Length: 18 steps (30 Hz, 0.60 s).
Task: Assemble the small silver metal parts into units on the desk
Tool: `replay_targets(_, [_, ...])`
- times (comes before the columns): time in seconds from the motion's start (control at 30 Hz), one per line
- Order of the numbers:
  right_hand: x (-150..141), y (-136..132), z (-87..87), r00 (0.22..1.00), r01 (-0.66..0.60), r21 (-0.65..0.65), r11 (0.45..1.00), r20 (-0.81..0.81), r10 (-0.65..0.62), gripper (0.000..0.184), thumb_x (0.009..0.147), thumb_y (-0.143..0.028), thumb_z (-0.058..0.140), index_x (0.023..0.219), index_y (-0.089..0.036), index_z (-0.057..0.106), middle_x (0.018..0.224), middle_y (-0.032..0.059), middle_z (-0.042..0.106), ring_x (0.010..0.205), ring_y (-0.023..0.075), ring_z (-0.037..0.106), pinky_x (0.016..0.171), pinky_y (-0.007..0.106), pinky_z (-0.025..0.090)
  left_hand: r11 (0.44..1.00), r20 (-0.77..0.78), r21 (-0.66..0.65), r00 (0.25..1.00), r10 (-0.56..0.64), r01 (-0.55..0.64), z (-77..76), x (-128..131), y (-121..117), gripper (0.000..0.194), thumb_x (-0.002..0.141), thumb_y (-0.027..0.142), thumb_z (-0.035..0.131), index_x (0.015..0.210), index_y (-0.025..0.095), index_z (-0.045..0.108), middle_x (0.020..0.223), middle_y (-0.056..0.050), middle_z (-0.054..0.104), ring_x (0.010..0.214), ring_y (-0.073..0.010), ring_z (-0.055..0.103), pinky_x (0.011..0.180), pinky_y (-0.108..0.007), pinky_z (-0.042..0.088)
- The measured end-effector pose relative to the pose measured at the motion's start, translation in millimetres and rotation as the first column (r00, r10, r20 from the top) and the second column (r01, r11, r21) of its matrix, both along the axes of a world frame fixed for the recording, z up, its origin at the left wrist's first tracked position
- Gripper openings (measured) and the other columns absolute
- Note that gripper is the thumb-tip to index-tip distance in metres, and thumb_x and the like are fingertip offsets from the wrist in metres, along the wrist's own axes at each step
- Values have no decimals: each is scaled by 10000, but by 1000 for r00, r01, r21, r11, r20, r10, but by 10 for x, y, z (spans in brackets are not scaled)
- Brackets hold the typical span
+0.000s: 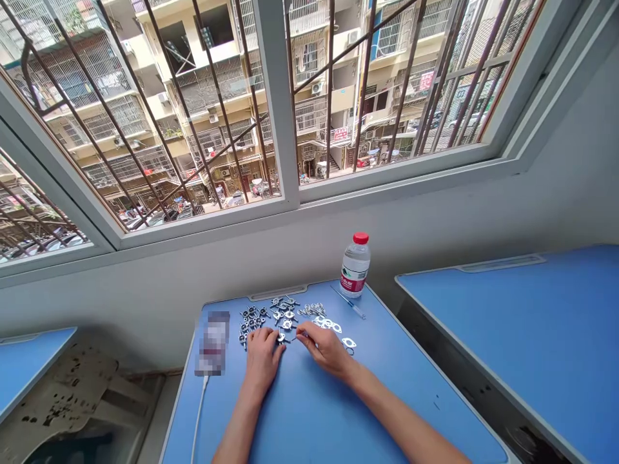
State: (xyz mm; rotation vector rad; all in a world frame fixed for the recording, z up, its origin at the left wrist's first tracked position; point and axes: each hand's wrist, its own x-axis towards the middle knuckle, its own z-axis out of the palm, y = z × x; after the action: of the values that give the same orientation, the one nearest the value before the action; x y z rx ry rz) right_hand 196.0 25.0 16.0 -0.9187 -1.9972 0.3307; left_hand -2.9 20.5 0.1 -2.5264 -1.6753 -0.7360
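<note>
My left hand (262,353) rests on the blue desk, its fingers closed around a small metal part with prongs (282,337). Just to the right, my right hand (325,348) pinches a thin dark piece (293,339), too small to name, close to that part. Beyond my left hand lies a cluster of dark round metal parts with prongs (251,316). Similar parts topped with silver plates (289,315) sit farther back. Flat oval silver plates with holes (349,343) lie beside my right hand, and small metal rings (312,309) are piled behind it.
A water bottle with a red cap (355,267) stands at the desk's back right corner, a blue pen (349,303) before it. At the left lies a blurred phone-like object (213,341) with a white cable (198,412). Another blue desk (522,322) stands to the right.
</note>
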Motion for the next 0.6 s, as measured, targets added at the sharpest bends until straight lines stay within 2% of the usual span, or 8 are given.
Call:
replay_targets(0.13, [-7, -5, -5, 1000, -4, -7, 1000, 12, 4, 195, 996, -280, 396, 897, -220, 554, 759, 23, 647, 630, 148, 596, 595, 257, 449, 999, 20, -10, 999, -30, 30, 30, -13, -21, 278, 849, 128, 582, 1111, 216, 610, 1051, -65, 658, 1002, -251, 591, 899, -435, 402])
replay_targets(0.37, [8, 6, -21, 1000, 11, 14, 1000, -10, -11, 202, 992, -292, 403, 895, -215, 563, 749, 25, 653, 636, 150, 604, 592, 254, 451, 996, 63, -47, 996, -71, 73, 21, -43, -7, 321, 812, 41, 483, 1055, 202, 618, 1088, -74, 660, 1049, -248, 579, 914, -436, 401])
replay_targets(0.5, [39, 18, -12, 999, 33, 13, 999, -34, -32, 209, 992, -302, 411, 897, -212, 574, 754, 26, 661, 621, 141, 599, 588, 246, 451, 996, 60, -26, 995, -83, 85, -12, -70, 43, 388, 835, 10, 416, 1121, 193, 605, 1139, -95, 643, 1055, -232, 597, 924, -431, 410])
replay_targets(0.6, [55, 18, 5, 998, 46, -5, 999, -43, -46, 210, 991, -306, 418, 892, -214, 579, 762, 29, 666, 611, 138, 595, 586, 245, 454, 998, 53, 8, 997, -58, 58, -41, -89, 84, 398, 862, 13, 385, 1116, 207, 622, 1090, -91, 654, 1000, -218, 619, 912, -416, 427])
